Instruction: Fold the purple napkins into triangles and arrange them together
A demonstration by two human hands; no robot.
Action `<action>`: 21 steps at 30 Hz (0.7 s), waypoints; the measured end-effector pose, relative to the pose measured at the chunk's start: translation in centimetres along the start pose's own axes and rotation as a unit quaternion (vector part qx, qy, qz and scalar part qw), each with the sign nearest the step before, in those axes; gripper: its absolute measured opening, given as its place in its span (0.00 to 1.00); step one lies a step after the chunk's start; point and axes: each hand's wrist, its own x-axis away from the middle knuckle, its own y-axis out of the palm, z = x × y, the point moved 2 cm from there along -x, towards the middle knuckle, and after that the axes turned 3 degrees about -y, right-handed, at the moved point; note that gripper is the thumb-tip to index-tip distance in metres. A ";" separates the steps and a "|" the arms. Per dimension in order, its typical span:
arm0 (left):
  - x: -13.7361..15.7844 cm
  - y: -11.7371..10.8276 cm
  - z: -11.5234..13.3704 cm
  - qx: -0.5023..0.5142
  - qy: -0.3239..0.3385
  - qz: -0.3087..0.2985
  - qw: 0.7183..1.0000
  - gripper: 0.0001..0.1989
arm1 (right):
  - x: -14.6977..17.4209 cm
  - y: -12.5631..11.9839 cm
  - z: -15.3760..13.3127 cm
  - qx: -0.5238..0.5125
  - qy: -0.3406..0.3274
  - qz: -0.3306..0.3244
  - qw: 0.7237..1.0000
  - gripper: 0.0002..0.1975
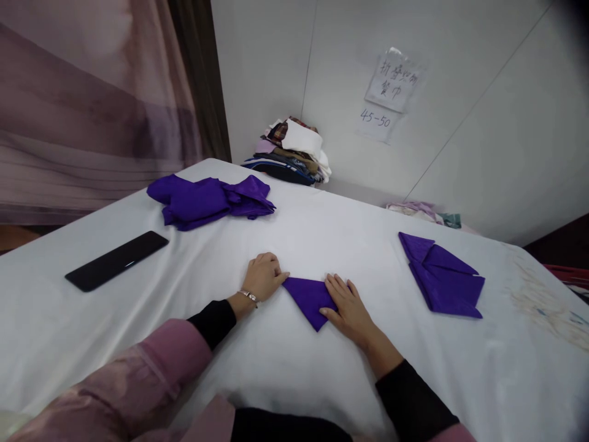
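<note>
A purple cloth napkin (309,299), folded into a small triangle, lies on the white-covered table in front of me, one point toward my body. My left hand (263,277) is closed at its left corner, with thumb and fingertips on the edge; the fingers are partly tucked out of sight. Across the right part of the napkin rests my right hand (350,310), fingers stretched out and thumb apart, hiding that corner. Further right sits another purple napkin (444,276), folded in layers. A crumpled heap of purple napkins (202,199) lies at the back left.
On the left of the white tablecloth (197,270) lies a flat black slab (117,261). Beyond the far edge, a pile of folded clothes (292,150) stands by the wall, with more cloth (418,212) to its right. Paper signs (393,83) hang on the wall. A curtain (92,110) hangs at left.
</note>
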 end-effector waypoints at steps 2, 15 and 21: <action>0.1 0.0 -0.1 0.007 -0.001 0.000 1.000 0.13 | 0.0 0.0 0.0 0.000 -0.001 0.001 1.000 0.34; 0.3 -0.6 -1.3 -0.033 -0.004 0.017 0.999 0.09 | 0.0 0.1 0.1 -0.004 0.001 -0.005 1.000 0.34; -0.7 -1.9 -0.8 0.009 -0.023 0.036 0.999 0.08 | -0.2 0.3 0.2 0.001 0.001 -0.005 1.000 0.33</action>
